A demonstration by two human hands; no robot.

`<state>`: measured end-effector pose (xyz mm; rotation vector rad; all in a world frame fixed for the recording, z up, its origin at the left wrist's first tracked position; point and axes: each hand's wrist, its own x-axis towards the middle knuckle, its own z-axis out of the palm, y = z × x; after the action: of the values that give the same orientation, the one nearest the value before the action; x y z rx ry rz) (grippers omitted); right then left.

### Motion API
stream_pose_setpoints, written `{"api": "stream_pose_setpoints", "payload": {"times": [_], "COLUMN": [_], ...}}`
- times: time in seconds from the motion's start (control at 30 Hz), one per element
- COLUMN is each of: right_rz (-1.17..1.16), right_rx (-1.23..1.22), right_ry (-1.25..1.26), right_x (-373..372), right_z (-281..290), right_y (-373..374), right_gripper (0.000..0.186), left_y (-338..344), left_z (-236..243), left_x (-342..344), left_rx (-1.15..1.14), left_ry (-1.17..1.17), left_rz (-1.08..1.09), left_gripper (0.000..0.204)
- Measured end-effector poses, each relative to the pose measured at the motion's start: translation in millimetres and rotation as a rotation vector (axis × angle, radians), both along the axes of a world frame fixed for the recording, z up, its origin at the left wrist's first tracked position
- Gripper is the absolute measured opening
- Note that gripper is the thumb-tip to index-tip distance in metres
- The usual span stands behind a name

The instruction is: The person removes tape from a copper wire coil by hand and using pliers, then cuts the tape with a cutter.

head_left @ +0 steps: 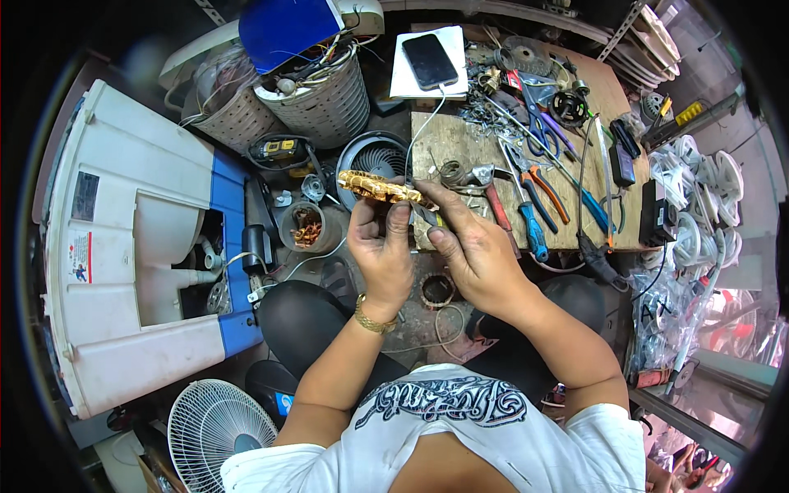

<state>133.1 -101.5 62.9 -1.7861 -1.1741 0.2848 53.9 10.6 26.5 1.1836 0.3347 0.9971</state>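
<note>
A copper-wound motor stator (378, 188), seen nearly edge-on, is held up in front of me above my knees. My left hand (380, 251) grips it from below, thumb against its near side and fingers mostly hidden behind. At its right end my right hand (470, 246) is closed, the index finger reaching onto the windings and the thumb bent. Between the right thumb and fingers shows a small dark and yellowish piece that I cannot make out. Below on the floor, between my feet, lies another ring-shaped stator (436, 290).
A low wooden workbench (477, 140) ahead right carries pliers (549, 193), scissors (538, 127), a hammer (496, 205) and a phone (430, 62) on paper. A tub of copper scraps (308, 228) stands left of my hands. Beside it are a white-blue casing (131, 345) and a fan guard (218, 415).
</note>
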Motion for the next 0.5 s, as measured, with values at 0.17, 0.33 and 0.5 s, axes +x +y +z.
{"api": "stream_pose_setpoints", "payload": {"times": [0.17, 0.33, 0.5], "right_rz": [0.032, 0.094, -0.024], "right_rx": [-0.018, -0.001, 0.000], "right_ry": [0.003, -0.111, -0.151], "right_x": [0.0, 25.3, 29.3], "right_z": [7.8, 16.3, 7.2], "right_y": [-0.3, -10.2, -10.1], "right_gripper": [0.046, 0.038, 0.035], "left_y": [3.0, 16.7, 15.4], "left_z": [-3.5, 5.2, 7.2], "left_x": [-1.9, -4.8, -3.5], "left_rx": [-0.026, -0.449, -0.582], "left_ry": [-0.051, -0.127, -0.094], "left_rz": [-0.019, -0.337, -0.541], "left_gripper": [0.034, 0.037, 0.045]}}
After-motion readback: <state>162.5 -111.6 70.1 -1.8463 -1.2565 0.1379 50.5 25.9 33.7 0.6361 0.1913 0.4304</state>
